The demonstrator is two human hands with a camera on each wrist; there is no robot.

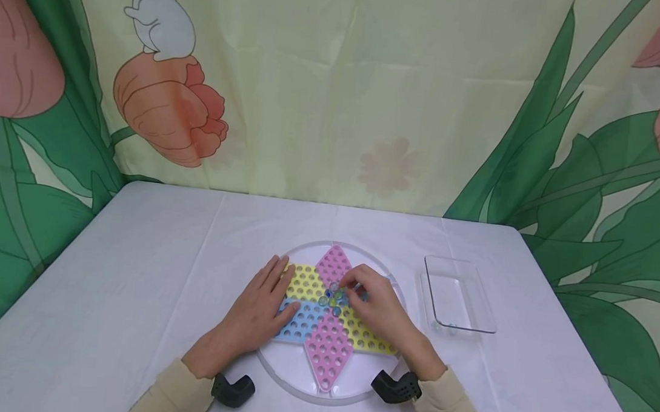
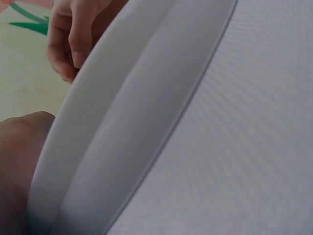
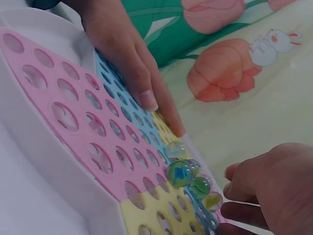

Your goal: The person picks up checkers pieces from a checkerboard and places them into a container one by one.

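Observation:
A star-shaped peg board with pink, yellow and blue points lies on a round white base [image 1: 280, 374]. Glass marbles [image 1: 323, 301] are clustered at its middle, clear, green and blue ones [image 3: 179, 174] among them. My left hand [image 1: 261, 306] rests on the board's left side, over the yellow and blue points, fingers straight. Above the middle, my right hand [image 1: 378, 301] has its fingers bent, fingertips beside the marbles. In the right wrist view, a yellow-green marble [image 3: 212, 201] lies close to these fingertips; whether they pinch one is hidden.
To the right of the board stands a clear rectangular container [image 1: 467, 329], with a few marbles visible near its front edge. A white cloth [image 1: 114, 295] covers the table. Behind hangs a curtain [image 1: 311, 108] printed with flowers and a rabbit.

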